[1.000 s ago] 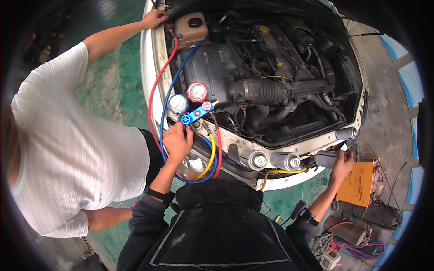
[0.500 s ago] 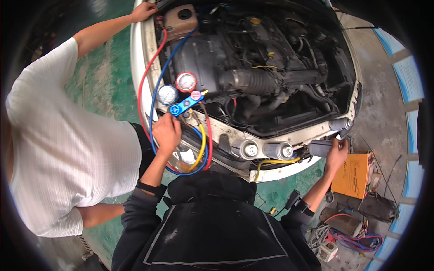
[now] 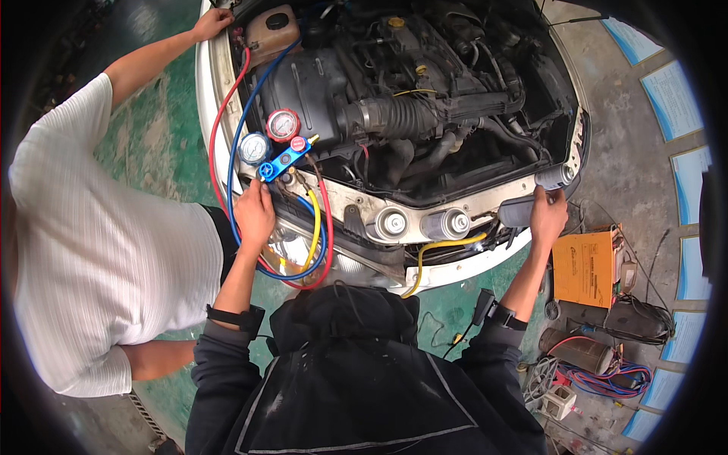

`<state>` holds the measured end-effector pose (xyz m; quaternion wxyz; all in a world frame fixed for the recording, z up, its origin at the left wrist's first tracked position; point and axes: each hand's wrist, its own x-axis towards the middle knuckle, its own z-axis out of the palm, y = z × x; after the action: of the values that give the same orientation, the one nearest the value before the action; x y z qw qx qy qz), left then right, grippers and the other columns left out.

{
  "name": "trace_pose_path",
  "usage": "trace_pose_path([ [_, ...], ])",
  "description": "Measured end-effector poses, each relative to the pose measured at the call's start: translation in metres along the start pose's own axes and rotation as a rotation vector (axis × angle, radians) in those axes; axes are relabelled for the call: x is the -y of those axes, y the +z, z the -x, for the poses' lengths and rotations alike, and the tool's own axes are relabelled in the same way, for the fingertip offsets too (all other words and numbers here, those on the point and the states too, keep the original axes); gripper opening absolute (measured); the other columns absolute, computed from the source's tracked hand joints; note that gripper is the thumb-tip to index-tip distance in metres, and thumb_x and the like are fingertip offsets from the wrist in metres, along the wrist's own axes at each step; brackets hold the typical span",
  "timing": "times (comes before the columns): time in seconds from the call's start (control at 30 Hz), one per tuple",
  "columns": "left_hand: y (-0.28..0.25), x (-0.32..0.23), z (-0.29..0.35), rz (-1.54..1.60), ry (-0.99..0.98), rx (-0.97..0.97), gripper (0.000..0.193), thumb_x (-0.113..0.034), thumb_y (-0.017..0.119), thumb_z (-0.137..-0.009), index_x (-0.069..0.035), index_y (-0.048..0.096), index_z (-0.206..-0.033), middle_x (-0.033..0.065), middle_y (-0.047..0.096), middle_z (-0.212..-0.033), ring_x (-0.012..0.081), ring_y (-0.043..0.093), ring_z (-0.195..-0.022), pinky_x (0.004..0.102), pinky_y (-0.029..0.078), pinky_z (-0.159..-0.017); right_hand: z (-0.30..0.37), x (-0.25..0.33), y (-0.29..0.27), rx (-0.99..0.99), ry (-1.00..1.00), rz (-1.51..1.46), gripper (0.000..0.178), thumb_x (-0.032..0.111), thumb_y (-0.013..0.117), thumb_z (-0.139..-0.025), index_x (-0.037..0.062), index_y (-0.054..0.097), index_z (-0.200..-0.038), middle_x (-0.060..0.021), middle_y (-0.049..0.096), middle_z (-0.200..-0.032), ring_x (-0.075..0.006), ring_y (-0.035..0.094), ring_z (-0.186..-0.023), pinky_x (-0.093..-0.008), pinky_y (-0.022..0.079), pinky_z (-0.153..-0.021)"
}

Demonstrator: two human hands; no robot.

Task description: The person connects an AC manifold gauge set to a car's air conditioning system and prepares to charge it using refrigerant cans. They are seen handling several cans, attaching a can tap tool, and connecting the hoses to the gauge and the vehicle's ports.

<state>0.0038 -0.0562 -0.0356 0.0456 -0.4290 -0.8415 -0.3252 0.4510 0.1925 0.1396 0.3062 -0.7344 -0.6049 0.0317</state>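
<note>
A manifold gauge set (image 3: 287,158) with a blue body and two round dials rests at the car's front left corner. My left hand (image 3: 255,214) is closed with its fingertips at the blue knob (image 3: 265,171). Red, blue and yellow hoses hang from the set; the yellow hose (image 3: 447,244) runs right along the bumper. My right hand (image 3: 547,216) is wrapped round the right end of a grey can (image 3: 516,212) lying on its side, its fingertips close to another can (image 3: 556,177). Two more cans, one left (image 3: 390,223) and one right (image 3: 447,224), stand on the front panel.
Ahead is the open engine bay (image 3: 425,114). A person in a white shirt (image 3: 114,250) stands at left, one hand (image 3: 213,23) on the fender. An orange box (image 3: 582,267), a cylinder (image 3: 580,353) and coiled hoses (image 3: 607,379) lie on the floor at right.
The view has shifted, so the car appears further left and higher. My right hand has moved up slightly, closer to the far can. My left hand stays at the blue knob.
</note>
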Motion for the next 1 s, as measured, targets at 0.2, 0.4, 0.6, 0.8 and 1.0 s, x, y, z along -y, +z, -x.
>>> trace_pose_path([
  [0.2,-0.008,-0.012,0.026,0.121,0.003,0.011,0.019,-0.016,0.062,-0.095,-0.002,0.054,-0.087,0.021,0.056,-0.074,0.0434,0.056,-0.076,0.0526,0.042,-0.07,0.001,-0.003,0.002,-0.032,0.001,0.005,0.048,0.041,0.068,-0.078,-0.0016,0.068,-0.101,-0.0216,0.073,-0.1,-0.042,0.067,-0.099,-0.046,0.049,-0.091],
  [0.4,0.001,-0.04,0.06,-0.292,-0.007,-0.059,0.067,-0.033,0.068,-0.088,0.007,0.045,-0.137,0.0258,0.043,-0.139,0.0428,0.041,-0.13,0.0524,0.034,-0.106,0.001,-0.005,-0.004,0.066,0.004,0.042,0.056,0.044,0.065,-0.082,-0.0025,0.068,-0.112,-0.0237,0.072,-0.109,-0.0439,0.065,-0.109,-0.0461,0.048,-0.096],
  [0.6,0.017,-0.034,0.078,-0.389,-0.045,0.105,0.082,-0.044,0.047,-0.1,0.01,0.021,-0.154,0.0286,0.014,-0.164,0.0435,0.012,-0.153,0.0536,0.012,-0.124,0.002,-0.011,-0.001,0.012,0.008,-0.002,0.051,0.041,0.066,-0.08,-0.0018,0.068,-0.107,-0.0219,0.073,-0.106,-0.0426,0.066,-0.104,-0.0476,0.049,-0.093],
  [0.8,0.016,-0.034,0.077,-0.386,-0.053,0.139,0.087,-0.05,0.046,-0.1,0.01,0.017,-0.156,0.0276,0.01,-0.165,0.0429,0.009,-0.154,0.0538,0.011,-0.124,0.003,-0.013,0.0,0.007,-0.005,-0.007,0.051,0.041,0.067,-0.081,-0.0016,0.067,-0.109,-0.0226,0.072,-0.107,-0.0431,0.066,-0.104,-0.0484,0.049,-0.094],
  [1.0,0.017,-0.032,0.078,-0.363,-0.027,0.118,0.087,-0.048,0.048,-0.099,0.011,0.017,-0.155,0.0291,0.011,-0.165,0.0444,0.01,-0.154,0.0547,0.011,-0.124,0.005,-0.014,-0.003,0.042,0.017,-0.028,0.055,0.042,0.065,-0.084,-0.003,0.066,-0.115,-0.022,0.072,-0.108,-0.042,0.066,-0.106,-0.0461,0.048,-0.093],
])
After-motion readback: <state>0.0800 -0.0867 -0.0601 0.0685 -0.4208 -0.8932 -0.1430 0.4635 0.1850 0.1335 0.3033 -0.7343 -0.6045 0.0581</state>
